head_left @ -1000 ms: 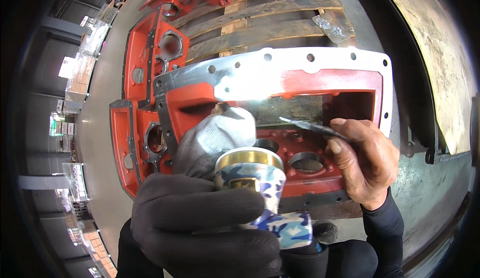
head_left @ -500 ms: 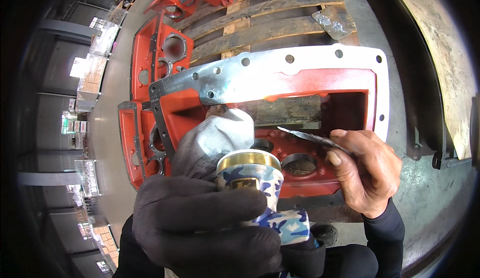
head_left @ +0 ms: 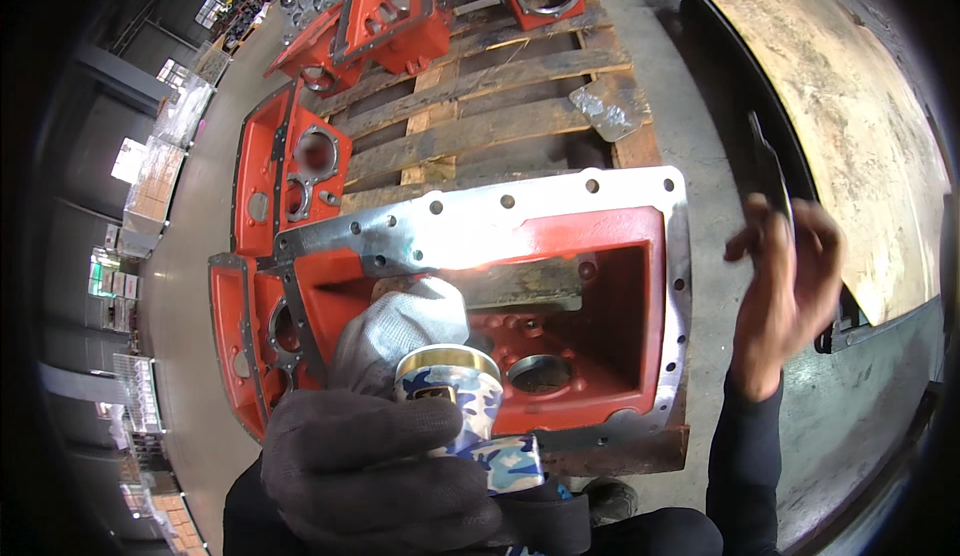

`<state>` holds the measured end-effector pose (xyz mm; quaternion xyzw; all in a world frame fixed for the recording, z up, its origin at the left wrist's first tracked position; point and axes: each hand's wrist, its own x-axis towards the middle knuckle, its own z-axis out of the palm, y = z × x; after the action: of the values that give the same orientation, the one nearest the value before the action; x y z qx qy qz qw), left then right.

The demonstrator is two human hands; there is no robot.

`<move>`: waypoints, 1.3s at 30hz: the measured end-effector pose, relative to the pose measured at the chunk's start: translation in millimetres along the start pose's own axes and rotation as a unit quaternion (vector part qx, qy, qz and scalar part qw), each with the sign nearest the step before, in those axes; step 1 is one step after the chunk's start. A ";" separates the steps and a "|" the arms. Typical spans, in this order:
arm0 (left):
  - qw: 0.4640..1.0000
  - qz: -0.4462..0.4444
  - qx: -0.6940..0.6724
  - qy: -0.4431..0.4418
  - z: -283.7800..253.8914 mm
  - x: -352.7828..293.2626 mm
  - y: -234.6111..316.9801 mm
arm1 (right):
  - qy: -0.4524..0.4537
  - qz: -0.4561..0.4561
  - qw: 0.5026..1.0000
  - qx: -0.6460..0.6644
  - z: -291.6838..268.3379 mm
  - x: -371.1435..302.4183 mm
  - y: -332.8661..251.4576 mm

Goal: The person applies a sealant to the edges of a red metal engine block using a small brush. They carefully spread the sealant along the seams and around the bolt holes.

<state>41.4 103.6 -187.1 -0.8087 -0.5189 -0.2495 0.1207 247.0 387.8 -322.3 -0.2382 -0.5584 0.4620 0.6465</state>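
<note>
My left hand, in a black glove, grips a blue and white patterned can with a gold rim, held close under the camera. A grey cloth is bunched just behind the can. My bare right hand is raised to the right of the red cast housing, off the casting, and pinches a thin dark metal blade that points upward. The housing lies open side up, with a bare metal flange drilled with bolt holes and a round bore in its floor.
The housing rests on a wooden pallet with more red castings at the left and back. A crumpled bit of foil lies on the pallet. A large rusty curved plate stands at the right on the concrete floor.
My right hand has lifted the blade out of the housing and swung it up and to the right. The left hand still holds the can; the view has shifted back.
</note>
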 end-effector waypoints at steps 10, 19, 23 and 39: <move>0.999 0.003 -0.008 -0.051 -16.4 -2.8 -9.3 | -0.065 0.214 0.971 -0.088 11.1 61.8 222.9; 0.999 -0.027 0.025 -0.007 -28.6 -29.5 -11.5 | -0.082 0.137 0.900 -0.406 68.1 71.8 293.8; 0.998 -0.055 0.015 0.014 -30.6 -33.2 -10.7 | -0.034 0.176 0.894 -0.411 61.4 95.8 283.7; 0.960 -0.216 -0.176 -0.030 -29.3 -33.7 -2.2 | -0.119 0.199 0.971 -0.053 -106.6 120.3 353.8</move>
<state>19.9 64.9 -180.3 -0.6933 -0.6323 -0.3323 -0.0955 224.1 676.4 -581.4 -0.3216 -0.5963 0.5760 0.4574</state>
